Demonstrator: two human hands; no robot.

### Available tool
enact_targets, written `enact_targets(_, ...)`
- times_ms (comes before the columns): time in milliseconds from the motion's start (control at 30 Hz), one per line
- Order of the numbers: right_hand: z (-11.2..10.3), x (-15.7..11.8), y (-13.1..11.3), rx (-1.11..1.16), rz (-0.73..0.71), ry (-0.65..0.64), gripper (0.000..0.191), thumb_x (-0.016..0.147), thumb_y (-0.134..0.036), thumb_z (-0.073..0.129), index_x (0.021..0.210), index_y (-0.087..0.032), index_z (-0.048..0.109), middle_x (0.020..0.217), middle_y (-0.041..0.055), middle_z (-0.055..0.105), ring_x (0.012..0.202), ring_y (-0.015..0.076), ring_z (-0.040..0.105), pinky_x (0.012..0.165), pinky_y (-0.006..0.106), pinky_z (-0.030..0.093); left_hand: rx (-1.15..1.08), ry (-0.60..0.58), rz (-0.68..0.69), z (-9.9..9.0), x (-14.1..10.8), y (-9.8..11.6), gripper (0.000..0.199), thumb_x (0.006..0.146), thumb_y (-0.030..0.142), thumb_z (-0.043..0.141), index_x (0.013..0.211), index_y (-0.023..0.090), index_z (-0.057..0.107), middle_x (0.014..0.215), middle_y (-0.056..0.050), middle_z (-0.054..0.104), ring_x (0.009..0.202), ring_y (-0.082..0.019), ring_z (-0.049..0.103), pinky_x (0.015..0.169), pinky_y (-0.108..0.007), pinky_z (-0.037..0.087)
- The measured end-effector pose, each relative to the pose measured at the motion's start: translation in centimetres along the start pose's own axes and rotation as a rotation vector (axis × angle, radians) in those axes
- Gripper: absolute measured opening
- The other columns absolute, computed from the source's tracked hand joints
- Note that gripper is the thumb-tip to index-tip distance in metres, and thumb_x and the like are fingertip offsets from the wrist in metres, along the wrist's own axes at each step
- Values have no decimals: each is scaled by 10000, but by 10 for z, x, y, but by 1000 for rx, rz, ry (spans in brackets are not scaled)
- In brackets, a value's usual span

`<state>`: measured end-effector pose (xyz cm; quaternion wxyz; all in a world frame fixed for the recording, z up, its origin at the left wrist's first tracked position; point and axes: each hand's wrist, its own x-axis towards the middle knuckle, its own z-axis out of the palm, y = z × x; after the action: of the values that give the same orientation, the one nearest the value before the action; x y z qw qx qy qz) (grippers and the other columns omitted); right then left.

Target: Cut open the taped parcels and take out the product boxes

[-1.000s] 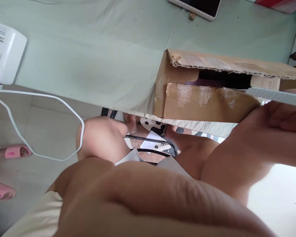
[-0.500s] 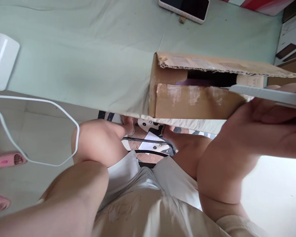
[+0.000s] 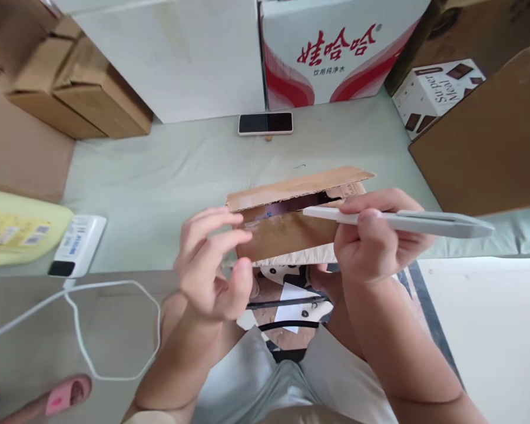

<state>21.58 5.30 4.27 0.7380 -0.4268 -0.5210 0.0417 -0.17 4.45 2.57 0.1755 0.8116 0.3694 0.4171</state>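
At left, the left hand (image 3: 212, 268) has fingers spread, gripping nothing; contact with the cardboard box (image 3: 287, 237) cannot be told. The box lies mid-scene at the cloth-covered table (image 3: 132, 194)'s near edge, its gap only partly covered; judged light and stiff but crushable, best held by its ends, avoiding the ragged flap edge. Far side: cloth runs to the phone (image 3: 265, 123), giving room. The right hand (image 3: 377, 238) grips a white tool (image 3: 441, 224), probably light, rigid, smooth; best held mid-length. Far right, a large carton (image 3: 486, 141) limits travel.
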Motion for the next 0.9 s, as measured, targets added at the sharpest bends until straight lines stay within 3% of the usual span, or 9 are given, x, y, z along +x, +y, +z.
enact_targets(100,-8,6,-2,46,4,56,229,934,-296,575,740,-210,663,641,-13,574,455,72,426,406,264,302,137,121,54,20,31,-8,337,914,428,531,1187,261,637,1345,-124,560,1279,-349,550,1096,-608,475)
enact_targets(167,-14,15,0,59,29,227,228,936,-311,555,746,-224,647,630,-37,519,443,56,412,414,246,300,197,49,58,26,35,-11,407,903,474,561,1212,220,637,1397,-151,523,1305,-354,555,1102,-573,489)
enact_targets(233,-21,26,8,87,158,366,170,930,-320,519,816,-253,625,633,-56,471,450,53,424,425,225,309,224,11,87,25,34,-15,486,889,569,581,1193,196,647,1416,-171,495,1349,-381,532,1120,-573,479)
enact_targets(300,-29,35,21,162,386,406,95,898,-305,505,942,-283,587,692,-67,502,507,57,492,467,206,361,243,-8,123,21,32,-17,570,852,683,613,1143,196,664,1440,-179,464,1390,-415,496,1127,-584,472)
enact_targets(400,-41,39,46,218,678,334,210,855,-283,532,1064,-294,522,895,-48,616,723,79,638,619,224,472,262,0,161,14,33,-23,605,770,728,724,1088,215,676,1457,-175,436,1394,-427,484,1086,-575,513)
enact_targets(567,-41,25,68,47,876,80,265,822,-304,590,1077,-269,527,1016,-12,680,877,131,652,795,302,505,200,121,230,4,40,-39,471,745,634,817,974,247,679,1410,-139,396,1385,-385,467,1024,-540,582)
enact_targets(667,-33,18,65,-5,879,-138,283,842,-358,583,1104,-253,556,1024,3,702,883,151,627,854,343,501,197,203,219,-3,43,-54,386,785,582,809,922,247,674,1393,-134,389,1359,-365,469,1005,-554,591)
enact_targets(800,-30,17,60,-137,778,-260,395,860,-421,572,1215,-249,555,1157,58,701,978,198,647,885,390,510,217,341,147,-9,43,-70,334,816,515,804,928,249,637,1362,-115,412,1293,-352,509,939,-562,573)
enact_targets(900,-34,17,65,-283,725,-316,522,838,-394,590,1329,-229,524,1307,116,663,1123,256,649,966,450,515,204,365,18,-11,39,-79,395,808,572,784,922,241,601,1380,-106,403,1019,-245,599,799,-486,563)
